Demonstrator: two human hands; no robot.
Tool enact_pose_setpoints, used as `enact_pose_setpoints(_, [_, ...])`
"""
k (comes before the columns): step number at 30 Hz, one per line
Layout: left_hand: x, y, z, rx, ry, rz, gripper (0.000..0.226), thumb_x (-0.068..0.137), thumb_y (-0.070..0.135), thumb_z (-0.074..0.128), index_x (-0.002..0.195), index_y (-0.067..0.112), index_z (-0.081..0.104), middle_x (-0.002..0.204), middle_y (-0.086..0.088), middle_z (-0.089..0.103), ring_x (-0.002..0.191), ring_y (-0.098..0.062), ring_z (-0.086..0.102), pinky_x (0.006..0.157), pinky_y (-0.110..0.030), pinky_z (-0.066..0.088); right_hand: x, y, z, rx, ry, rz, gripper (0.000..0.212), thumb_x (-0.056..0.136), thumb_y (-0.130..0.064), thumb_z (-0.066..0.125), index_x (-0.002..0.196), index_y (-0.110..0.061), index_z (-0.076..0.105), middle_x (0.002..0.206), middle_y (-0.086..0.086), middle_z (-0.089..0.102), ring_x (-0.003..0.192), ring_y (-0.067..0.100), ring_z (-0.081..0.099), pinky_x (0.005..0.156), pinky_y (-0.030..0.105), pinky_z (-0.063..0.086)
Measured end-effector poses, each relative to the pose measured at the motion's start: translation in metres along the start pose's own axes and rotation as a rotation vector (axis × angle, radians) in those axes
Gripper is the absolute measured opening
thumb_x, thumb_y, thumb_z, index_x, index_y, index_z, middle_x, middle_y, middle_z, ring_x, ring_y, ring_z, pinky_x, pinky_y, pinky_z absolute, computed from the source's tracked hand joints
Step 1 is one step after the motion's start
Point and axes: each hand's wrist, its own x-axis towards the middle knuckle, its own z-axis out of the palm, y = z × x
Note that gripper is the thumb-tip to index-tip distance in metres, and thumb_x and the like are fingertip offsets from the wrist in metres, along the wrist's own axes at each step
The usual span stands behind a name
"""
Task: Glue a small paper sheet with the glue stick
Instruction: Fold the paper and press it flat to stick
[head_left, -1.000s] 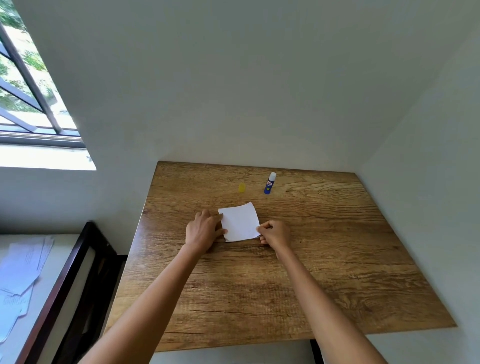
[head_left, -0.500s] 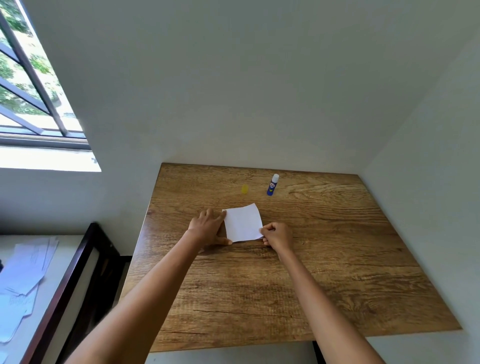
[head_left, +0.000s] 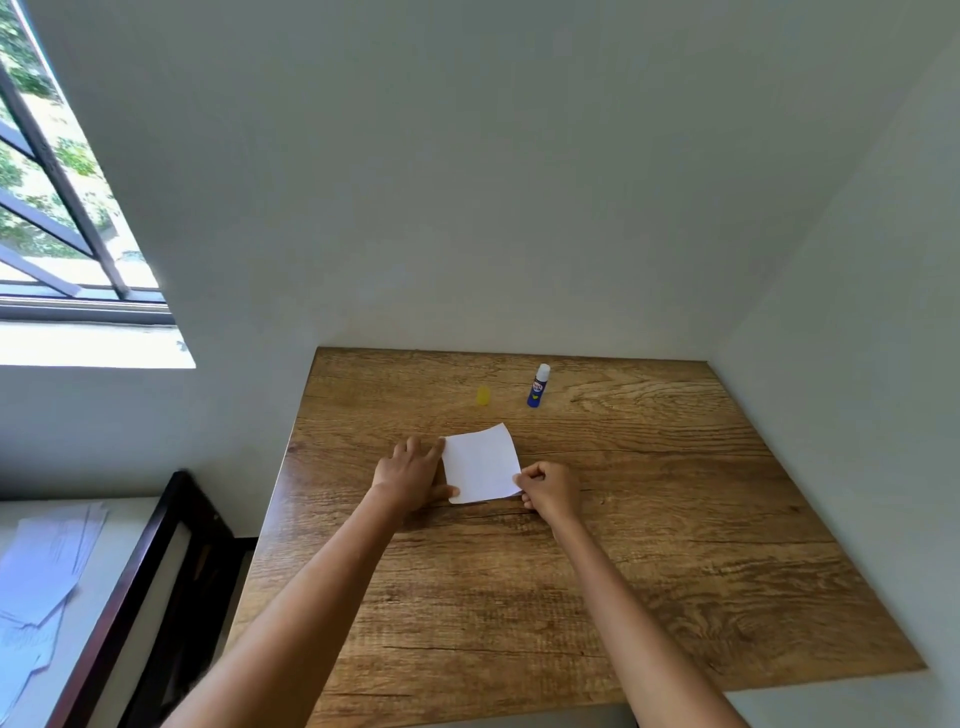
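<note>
A small white paper sheet (head_left: 480, 462) lies flat on the wooden table (head_left: 675, 545). My left hand (head_left: 410, 475) rests at the sheet's left edge, fingers straight, thumb touching the near left corner. My right hand (head_left: 548, 491) has its fingers curled and pinches the sheet's near right corner. Beyond the sheet stands the blue glue stick (head_left: 538, 387) with its white tip uncovered. Its yellow cap (head_left: 483, 396) sits on the table to the left of it.
White walls close the table at the back and on the right. Left of the table stands a dark wooden frame (head_left: 156, 561), beside a surface with several loose papers (head_left: 47, 566). A window (head_left: 57, 218) is at upper left.
Both hands stay at the sheet's edges; the left hand has slid slightly along the left edge. The view has shifted a little.
</note>
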Motion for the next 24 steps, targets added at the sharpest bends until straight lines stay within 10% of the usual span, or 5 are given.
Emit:
enact_pose_setpoints(8, [0.001, 0.0, -0.005, 0.027, -0.032, 0.002, 0.094, 0.081, 0.063, 0.053, 0.149, 0.021, 0.003, 0.147, -0.018, 0.024, 0.135, -0.035, 0.028, 0.106, -0.048, 0.034, -0.001, -0.007, -0.003, 0.095, 0.006, 0.049, 0.028, 0.087, -0.016, 0.064, 0.111, -0.004, 0.055, 0.075, 0.002, 0.061, 0.056, 0.013, 0.058, 0.05, 0.023, 0.05])
enact_pose_setpoints(14, [0.004, -0.001, -0.002, 0.014, -0.032, -0.01, 0.096, 0.08, 0.064, 0.052, 0.149, 0.021, 0.002, 0.149, -0.018, 0.021, 0.136, -0.035, 0.026, 0.106, -0.047, 0.034, -0.006, -0.022, 0.024, -0.52, 0.201, -0.448, 0.042, 0.094, -0.017, 0.045, 0.136, -0.022, 0.045, 0.125, 0.006, 0.054, 0.112, 0.021, 0.052, 0.091, 0.036, 0.044])
enact_pose_setpoints(24, [0.004, -0.001, 0.0, -0.009, -0.006, 0.002, 0.083, 0.086, 0.047, 0.056, 0.148, 0.02, 0.008, 0.144, -0.017, 0.027, 0.133, -0.034, 0.03, 0.103, -0.045, 0.036, -0.003, -0.042, 0.074, -0.697, 0.005, -0.502, 0.041, 0.099, -0.031, 0.03, 0.139, -0.026, 0.04, 0.127, 0.012, 0.05, 0.114, 0.03, 0.047, 0.092, 0.043, 0.037])
